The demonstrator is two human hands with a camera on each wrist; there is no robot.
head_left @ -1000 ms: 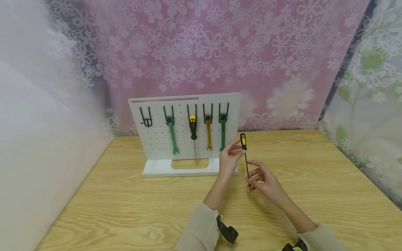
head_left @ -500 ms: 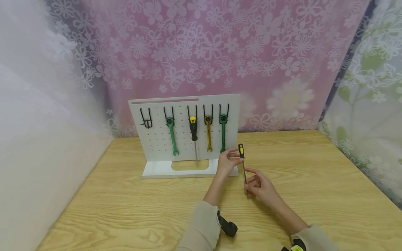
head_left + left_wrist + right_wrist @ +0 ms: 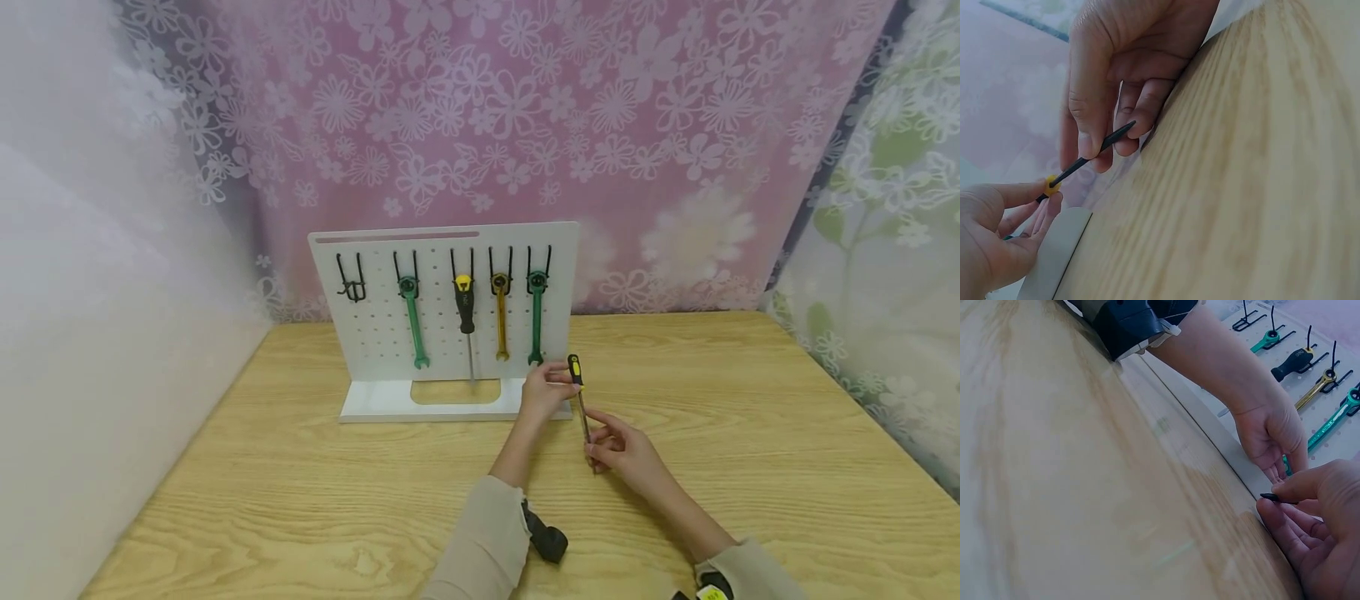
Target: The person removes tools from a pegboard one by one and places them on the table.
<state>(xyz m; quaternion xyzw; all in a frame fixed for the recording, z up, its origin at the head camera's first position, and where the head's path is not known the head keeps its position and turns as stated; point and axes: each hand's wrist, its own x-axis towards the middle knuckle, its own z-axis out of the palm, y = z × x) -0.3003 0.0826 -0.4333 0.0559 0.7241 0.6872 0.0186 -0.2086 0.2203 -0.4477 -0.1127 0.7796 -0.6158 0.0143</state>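
Observation:
A slim screwdriver (image 3: 575, 370) with a black and yellow handle slants between both hands, right of the pegboard. My left hand (image 3: 542, 395) pinches it at the yellow collar below the handle. Lower down, the right hand (image 3: 628, 454) pinches the dark shaft near its tip. In the left wrist view the shaft (image 3: 1079, 164) runs from the collar to the right thumb, and its end pokes out past the fingers. The right wrist view shows the dark tip (image 3: 1270, 497) between right thumb and finger; the handle is hidden there.
A white pegboard (image 3: 375, 350) stands behind the hands on the wooden table (image 3: 300, 500). On its hooks hang a green wrench (image 3: 415, 329), a larger screwdriver (image 3: 466, 312), a yellow wrench (image 3: 502, 325) and another green wrench (image 3: 536, 321). A double hook (image 3: 352, 290) is at the left end.
Both hands have come down and nearer with the screwdriver, slightly to the left. The grip of each hand looks the same, and the nearest green wrench now shows more fully.

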